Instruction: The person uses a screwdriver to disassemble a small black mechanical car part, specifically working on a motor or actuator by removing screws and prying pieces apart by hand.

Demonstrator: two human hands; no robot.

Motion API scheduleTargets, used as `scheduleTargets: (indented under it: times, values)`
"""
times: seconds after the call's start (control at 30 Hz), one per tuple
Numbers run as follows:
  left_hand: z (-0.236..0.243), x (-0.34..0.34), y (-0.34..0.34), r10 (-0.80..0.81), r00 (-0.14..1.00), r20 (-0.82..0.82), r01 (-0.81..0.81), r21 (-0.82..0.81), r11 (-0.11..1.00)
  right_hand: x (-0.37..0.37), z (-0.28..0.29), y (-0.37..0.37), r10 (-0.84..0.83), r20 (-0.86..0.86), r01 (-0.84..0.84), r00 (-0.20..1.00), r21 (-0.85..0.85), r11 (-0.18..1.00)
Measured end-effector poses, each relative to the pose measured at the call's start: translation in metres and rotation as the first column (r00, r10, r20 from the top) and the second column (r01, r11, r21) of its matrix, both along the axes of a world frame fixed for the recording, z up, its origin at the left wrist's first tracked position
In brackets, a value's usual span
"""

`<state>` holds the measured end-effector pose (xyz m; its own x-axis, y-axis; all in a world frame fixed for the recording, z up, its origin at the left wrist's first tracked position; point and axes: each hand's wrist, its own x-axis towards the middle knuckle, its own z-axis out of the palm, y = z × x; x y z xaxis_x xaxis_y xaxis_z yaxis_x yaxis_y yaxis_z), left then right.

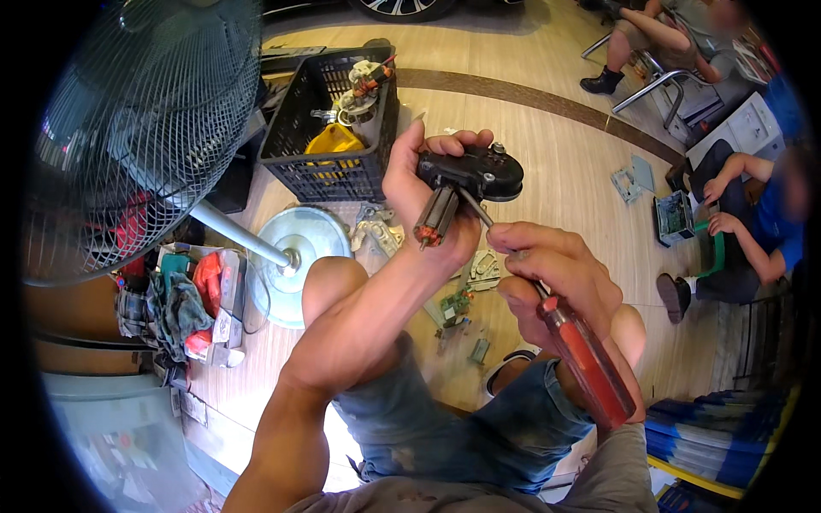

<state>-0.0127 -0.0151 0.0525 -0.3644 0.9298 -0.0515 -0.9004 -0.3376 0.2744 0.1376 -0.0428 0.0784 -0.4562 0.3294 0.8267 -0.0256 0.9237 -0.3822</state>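
My left hand (410, 162) is closed round a black motor gearbox housing (479, 175), with a motor armature (436, 214) showing copper at its end pointing down toward me. My right hand (560, 274) grips a screwdriver with a red handle (586, 359), whose metal shaft reaches up to the underside of the housing beside the armature; where its tip rests is hidden. Below my hands, metal brackets (376, 231), a green circuit board (455, 305) and small loose parts lie on the tiled floor.
A large standing fan (145, 128) is at left beside a pile of cloths and boxes (192, 303). A black crate (282, 154) with tools stands ahead. Two people (753, 214) (650, 43) sit at right, one near an open device (674, 214). Blue-and-white stacked items (701, 436) lie lower right.
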Motion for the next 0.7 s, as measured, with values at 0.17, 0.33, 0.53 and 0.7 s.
scheduleTargets:
  times: [0.17,0.33,0.53,0.7]
  values:
    - [-0.003,0.002,0.000,0.016,1.000,-0.026,-0.015,0.042,0.999,0.000,0.002,-0.007,-0.022,0.042,0.020,0.999,0.037,0.999]
    - [-0.004,0.000,0.000,0.007,1.000,0.003,-0.007,-0.026,1.000,-0.007,0.006,-0.011,-0.083,0.076,0.067,0.994,0.194,0.979]
    - [-0.001,0.007,-0.003,-0.052,0.998,0.030,0.052,0.030,0.998,-0.009,0.013,-0.013,-0.099,0.026,0.091,0.995,0.221,0.971]
    - [-0.015,-0.001,0.001,-0.058,0.998,0.000,0.058,0.024,0.998,-0.014,0.009,-0.008,-0.127,0.032,0.113,0.991,0.274,0.955]
